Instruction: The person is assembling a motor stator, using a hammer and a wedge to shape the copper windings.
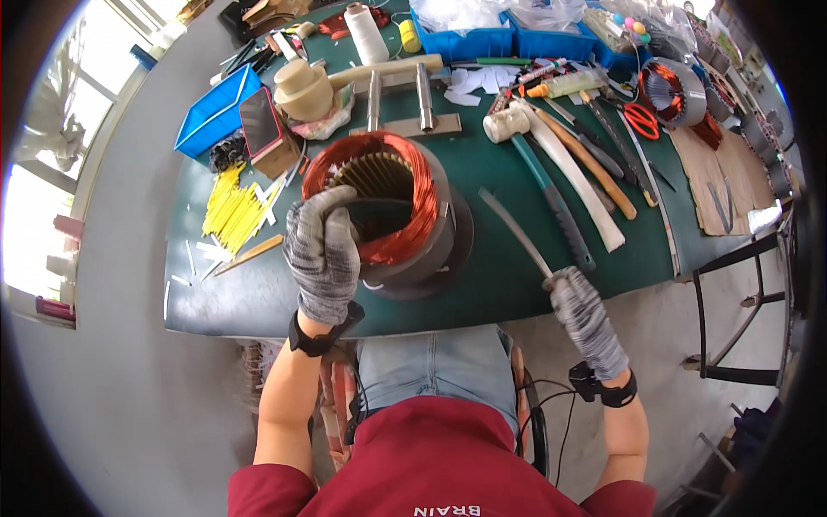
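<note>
A motor stator (422, 258) with a grey shell stands on the green table, its thick ring of copper winding (419, 181) facing up toward me. Yellow slot liners line the far inside of the bore. My left hand (323, 250), in a grey knit glove, is closed over the left side of the winding, fingertips at the bore; whether it also pinches something small there is hidden. Off to the stator's right, my gloved right hand (583, 314) grips a long, narrow metal blade (517, 228) near the table's front edge. The blade slants up and left, apart from the stator.
Yellow strips (237, 211) lie left, near a blue bin (220, 108) and a phone (260, 121). A metal stand with two posts (424, 99) is behind the stator. Right lie a mallet (538, 168), wooden tools (586, 159), red scissors (641, 121) and another stator (676, 90).
</note>
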Available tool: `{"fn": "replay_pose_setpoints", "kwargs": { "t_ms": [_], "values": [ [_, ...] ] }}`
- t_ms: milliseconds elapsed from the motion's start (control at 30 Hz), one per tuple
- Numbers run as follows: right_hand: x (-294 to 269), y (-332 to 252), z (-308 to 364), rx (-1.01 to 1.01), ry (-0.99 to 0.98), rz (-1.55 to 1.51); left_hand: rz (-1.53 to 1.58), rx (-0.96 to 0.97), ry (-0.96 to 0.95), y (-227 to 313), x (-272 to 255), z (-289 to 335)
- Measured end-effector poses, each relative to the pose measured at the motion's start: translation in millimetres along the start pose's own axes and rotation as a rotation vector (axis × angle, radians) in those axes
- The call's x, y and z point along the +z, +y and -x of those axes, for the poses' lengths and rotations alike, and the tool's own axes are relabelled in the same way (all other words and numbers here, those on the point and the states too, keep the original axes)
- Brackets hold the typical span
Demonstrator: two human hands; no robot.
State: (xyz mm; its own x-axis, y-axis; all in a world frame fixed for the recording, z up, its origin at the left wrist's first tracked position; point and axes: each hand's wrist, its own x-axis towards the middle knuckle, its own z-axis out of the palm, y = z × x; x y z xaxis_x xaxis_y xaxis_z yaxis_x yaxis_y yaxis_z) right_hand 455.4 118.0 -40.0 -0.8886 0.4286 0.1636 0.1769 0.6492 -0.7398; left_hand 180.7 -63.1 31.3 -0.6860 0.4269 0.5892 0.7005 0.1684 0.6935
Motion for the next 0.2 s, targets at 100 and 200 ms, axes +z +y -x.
{"fn": "replay_pose_setpoints", "kwargs": {
  "t_ms": [100,200],
  "values": [
    [-1.4,-27.2,10.2,0.532,0.184,-0.843,-0.030,0.087,0.015,-5.1,3.8,-1.4],
    [-2.9,-32.4,29.5,0.425,0.180,-0.282,0.113,0.008,-0.044,1.2,4.0,-3.3]
  ]
}}
